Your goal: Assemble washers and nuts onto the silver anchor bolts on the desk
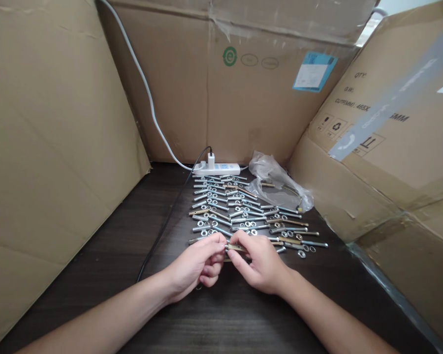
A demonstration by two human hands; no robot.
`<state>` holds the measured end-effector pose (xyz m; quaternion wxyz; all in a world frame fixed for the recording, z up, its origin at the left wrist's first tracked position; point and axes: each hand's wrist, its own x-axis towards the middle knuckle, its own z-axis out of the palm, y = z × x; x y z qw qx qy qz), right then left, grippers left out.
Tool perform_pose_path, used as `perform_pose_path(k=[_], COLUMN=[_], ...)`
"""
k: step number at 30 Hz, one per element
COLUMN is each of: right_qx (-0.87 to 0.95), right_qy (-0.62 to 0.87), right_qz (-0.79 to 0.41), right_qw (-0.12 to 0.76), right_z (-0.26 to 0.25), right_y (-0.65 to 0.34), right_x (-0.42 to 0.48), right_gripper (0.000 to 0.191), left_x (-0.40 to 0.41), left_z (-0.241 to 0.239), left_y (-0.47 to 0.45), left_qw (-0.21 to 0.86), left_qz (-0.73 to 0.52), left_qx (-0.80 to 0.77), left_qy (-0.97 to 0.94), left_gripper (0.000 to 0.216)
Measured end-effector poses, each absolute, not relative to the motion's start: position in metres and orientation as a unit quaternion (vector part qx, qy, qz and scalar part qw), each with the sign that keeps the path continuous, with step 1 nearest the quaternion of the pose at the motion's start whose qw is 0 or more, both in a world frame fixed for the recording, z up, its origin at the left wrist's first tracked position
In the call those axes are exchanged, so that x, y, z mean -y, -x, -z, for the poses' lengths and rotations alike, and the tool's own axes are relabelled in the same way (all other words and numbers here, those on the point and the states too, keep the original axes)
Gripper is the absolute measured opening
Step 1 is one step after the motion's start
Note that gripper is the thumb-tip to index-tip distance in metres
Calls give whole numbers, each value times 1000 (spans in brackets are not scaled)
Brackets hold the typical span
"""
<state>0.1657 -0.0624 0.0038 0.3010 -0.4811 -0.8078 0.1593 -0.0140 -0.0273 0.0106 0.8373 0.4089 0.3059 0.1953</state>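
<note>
My left hand (198, 264) and my right hand (259, 264) meet over the dark wooden table (107, 255), fingers pinched together on one small bolt (235, 248) with a brass-coloured sleeve, held level between them. Just beyond my fingers lie several rows of metal bolts, sleeves, nuts and washers (239, 211), spread out side by side. A few loose nuts (301, 253) lie to the right of my right hand.
A white power strip (217, 170) with a plug sits behind the rows; its white cable runs up the back and a black cable (166, 221) crosses the table. A crumpled clear plastic bag (280, 187) lies at the right. Cardboard boxes (51, 147) wall in left, back and right.
</note>
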Motion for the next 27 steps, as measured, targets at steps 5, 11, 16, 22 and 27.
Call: perform_pose_path(k=[5,11,16,22,27], right_qx=[825,835,840,835,822], right_qy=[453,442,454,465,521], right_qz=[-163,-145,-72,-28,-33], right_qw=[297,294,289,294,230], right_z=[-5,-3,2,2,-16], right_y=[-165,-166,-168,-171,-184], right_x=[62,60,57,56,57], right_gripper=[8,15,21,22,21], left_x=[28,26,24,20,14], left_z=[-11,-11,-8,-10,-13], left_y=[13,13,14,15,16], left_qw=[822,805,686,492,475], left_qz=[-184,-204,-226,-232,-249], left_qx=[-312,-320,-371,-340,-359], left_qy=[-439,-457,-584,-767,-764], left_gripper=[21,26,30,27,28])
